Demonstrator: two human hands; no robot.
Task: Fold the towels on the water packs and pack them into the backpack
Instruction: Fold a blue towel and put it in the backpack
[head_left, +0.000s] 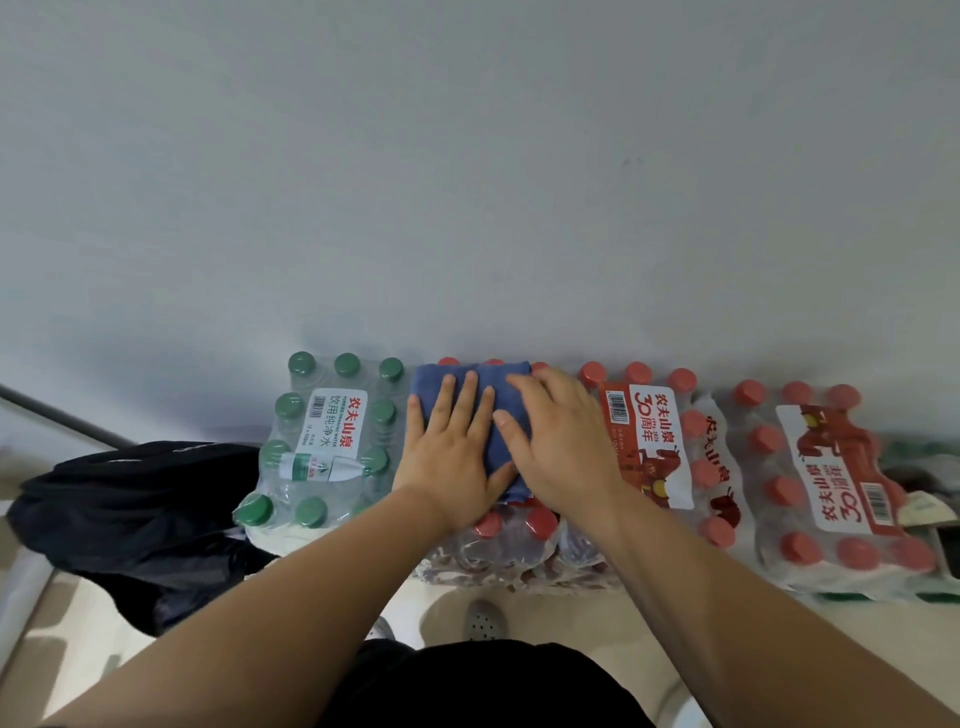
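Note:
A folded blue towel (501, 384) lies on top of a red-capped water pack (511, 530) in the middle of the row. My left hand (452, 457) lies flat on the towel's left half with fingers straight and spread. My right hand (558, 441) presses flat on its right half, fingers pointing left over the cloth. A black backpack (130, 514) slumps on the floor at the left, beside the green-capped pack. Whether it is open cannot be made out.
A green-capped water pack (332, 441) stands left of the towel; two red-capped packs (660, 447) (831, 488) stand to the right, all against a grey wall (467, 182). My grey shoe (483, 621) shows on the pale floor below.

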